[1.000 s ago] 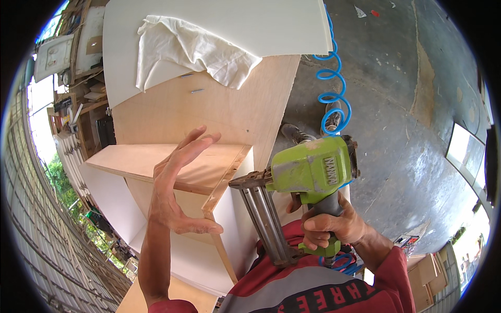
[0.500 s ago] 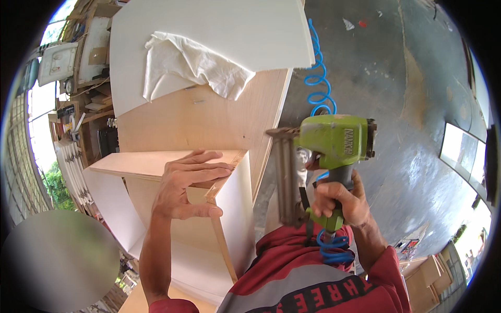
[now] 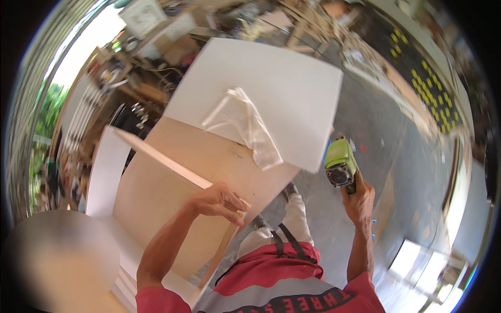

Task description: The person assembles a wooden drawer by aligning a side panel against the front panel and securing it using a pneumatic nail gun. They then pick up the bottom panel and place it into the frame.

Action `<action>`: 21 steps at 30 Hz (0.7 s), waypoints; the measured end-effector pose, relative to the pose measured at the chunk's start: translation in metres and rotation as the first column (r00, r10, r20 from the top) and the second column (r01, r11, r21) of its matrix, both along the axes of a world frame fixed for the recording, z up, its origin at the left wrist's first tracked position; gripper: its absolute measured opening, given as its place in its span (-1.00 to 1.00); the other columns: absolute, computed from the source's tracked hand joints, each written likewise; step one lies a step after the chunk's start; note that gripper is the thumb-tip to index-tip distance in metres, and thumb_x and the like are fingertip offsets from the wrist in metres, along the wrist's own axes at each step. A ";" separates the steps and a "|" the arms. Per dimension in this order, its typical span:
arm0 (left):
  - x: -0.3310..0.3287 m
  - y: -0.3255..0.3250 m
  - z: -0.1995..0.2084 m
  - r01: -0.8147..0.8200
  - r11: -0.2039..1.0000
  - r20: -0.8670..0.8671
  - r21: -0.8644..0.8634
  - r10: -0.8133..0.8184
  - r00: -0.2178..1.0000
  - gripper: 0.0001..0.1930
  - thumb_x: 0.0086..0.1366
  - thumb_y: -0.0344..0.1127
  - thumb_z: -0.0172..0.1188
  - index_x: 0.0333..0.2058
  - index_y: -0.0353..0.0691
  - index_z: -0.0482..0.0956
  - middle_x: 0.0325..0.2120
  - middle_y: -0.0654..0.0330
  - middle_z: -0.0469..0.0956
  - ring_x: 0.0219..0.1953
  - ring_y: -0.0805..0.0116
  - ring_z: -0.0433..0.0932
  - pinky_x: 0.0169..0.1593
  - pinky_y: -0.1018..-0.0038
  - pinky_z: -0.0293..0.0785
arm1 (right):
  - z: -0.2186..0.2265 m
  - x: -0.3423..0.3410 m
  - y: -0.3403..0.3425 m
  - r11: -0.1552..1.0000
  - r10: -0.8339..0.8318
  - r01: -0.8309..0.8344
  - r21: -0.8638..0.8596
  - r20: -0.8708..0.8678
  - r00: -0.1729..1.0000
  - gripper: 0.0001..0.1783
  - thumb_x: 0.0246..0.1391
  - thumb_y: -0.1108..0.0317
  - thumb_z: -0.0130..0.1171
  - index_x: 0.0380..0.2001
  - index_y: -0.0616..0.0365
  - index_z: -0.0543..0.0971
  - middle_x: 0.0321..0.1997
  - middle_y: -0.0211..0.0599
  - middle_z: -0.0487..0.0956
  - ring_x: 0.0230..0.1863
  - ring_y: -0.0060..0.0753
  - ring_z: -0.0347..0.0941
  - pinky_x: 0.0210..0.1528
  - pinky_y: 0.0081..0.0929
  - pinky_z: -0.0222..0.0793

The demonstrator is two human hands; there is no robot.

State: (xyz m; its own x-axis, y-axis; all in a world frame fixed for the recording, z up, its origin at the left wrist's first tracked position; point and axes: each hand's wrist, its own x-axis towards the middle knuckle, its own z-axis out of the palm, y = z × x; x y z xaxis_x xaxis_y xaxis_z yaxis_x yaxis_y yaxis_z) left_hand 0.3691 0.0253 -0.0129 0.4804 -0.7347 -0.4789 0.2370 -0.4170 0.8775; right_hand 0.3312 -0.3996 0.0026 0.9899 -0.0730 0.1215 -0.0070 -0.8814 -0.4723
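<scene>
My left hand (image 3: 219,202) grips the corner of an open box-like wooden cabinet frame (image 3: 156,219), its thumb and fingers closed over the panel edges. The frame has pale inner faces and bare wood edges. Off to the right, my right hand (image 3: 360,201) is wrapped round the handle of a green pneumatic nail gun (image 3: 340,161). The gun is held in the air above the floor, apart from the frame, with its round dark cap facing me. Its nose is hidden behind the body.
Beyond the frame lies a wooden panel (image 3: 209,146), partly under a large white board (image 3: 282,78). A crumpled white cloth (image 3: 250,130) rests across both. Wood scraps (image 3: 313,31) lie at the back on the grey floor (image 3: 396,208). Cluttered shelves (image 3: 146,88) stand at left.
My view has turned, so the frame and boards appear rotated. The nail gun has moved outward, away from the frame, and swung to point away from me. My left hand stays at the frame's corner.
</scene>
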 end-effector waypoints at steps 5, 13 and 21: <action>-0.025 0.006 0.024 -0.174 0.984 0.255 -0.029 0.176 0.951 -0.60 -0.03 -0.18 0.67 -0.22 -0.25 0.83 -0.27 0.07 0.80 -0.05 0.20 0.74 0.39 0.18 0.42 | -0.028 0.138 -0.009 0.959 0.250 -0.226 -0.170 0.141 0.958 -0.21 0.10 0.10 0.48 0.36 0.13 0.49 -0.32 -0.08 0.68 -0.33 0.06 0.66 -0.28 -0.08 0.52; -0.120 -0.035 0.040 -0.850 0.514 0.815 0.120 0.438 0.380 -0.34 -0.07 0.06 0.67 -0.03 -0.17 0.74 -0.10 0.09 0.73 0.08 0.07 0.65 0.24 0.14 0.53 | -0.104 0.295 0.007 0.872 0.389 -0.335 -0.356 0.091 0.917 -0.22 0.13 -0.19 0.40 0.23 0.16 0.57 -0.29 0.02 0.69 -0.28 0.10 0.66 -0.28 -0.03 0.52; -0.281 -0.098 0.000 -0.711 -0.684 0.924 -0.161 0.149 -0.353 -0.33 0.28 -0.03 0.45 0.24 -0.30 0.52 0.32 -0.11 0.40 0.44 -0.17 0.27 0.44 -0.03 0.22 | -0.135 0.299 0.056 0.904 0.381 -0.352 -0.242 0.081 0.921 -0.13 0.02 -0.25 0.45 0.18 0.22 0.56 -0.15 -0.02 0.72 -0.12 0.10 0.67 -0.10 -0.04 0.54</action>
